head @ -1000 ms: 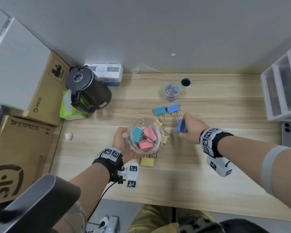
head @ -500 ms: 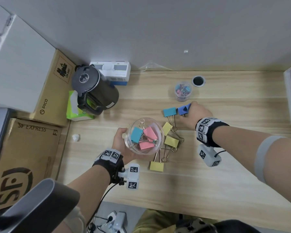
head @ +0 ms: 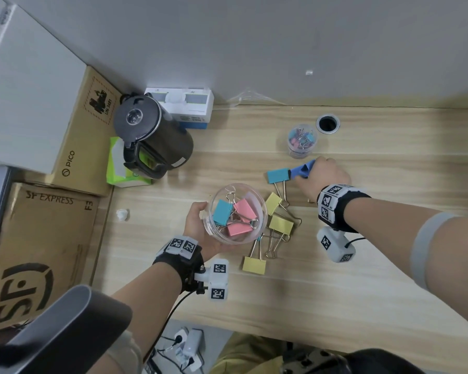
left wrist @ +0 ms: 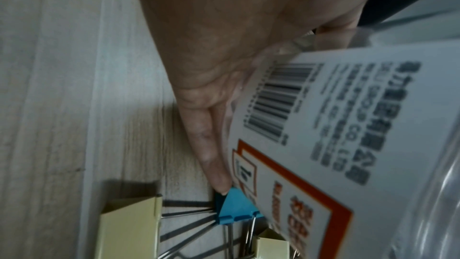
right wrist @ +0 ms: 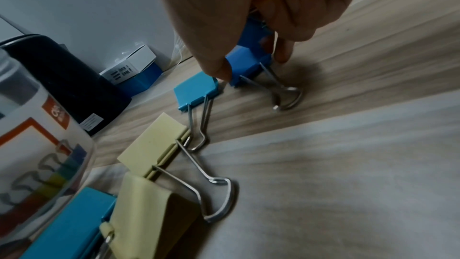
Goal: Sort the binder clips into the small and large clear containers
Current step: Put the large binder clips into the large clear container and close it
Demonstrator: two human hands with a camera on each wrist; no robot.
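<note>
Right hand (head: 326, 175) pinches dark blue binder clip (right wrist: 248, 60) between thumb and fingers at the desk (head: 362, 279) surface, touching a teal clip (head: 278, 176); possibly two blue clips in the grip, blurred. Left hand (head: 200, 228) curls round the tilted large clear container (head: 237, 213) holding teal and pink clips. Yellow clips (head: 281, 224) lie beside it, small container (head: 301, 141) behind.

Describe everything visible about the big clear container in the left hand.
The large clear container is a round, open-topped tub of transparent plastic, with a white printed label carrying a barcode and an orange frame on its wall. The left hand grips it from the side, tilted so the head camera looks into its mouth. Inside lie two pink clips and one teal clip. Yellow clips lie on the desk beside it.
</note>
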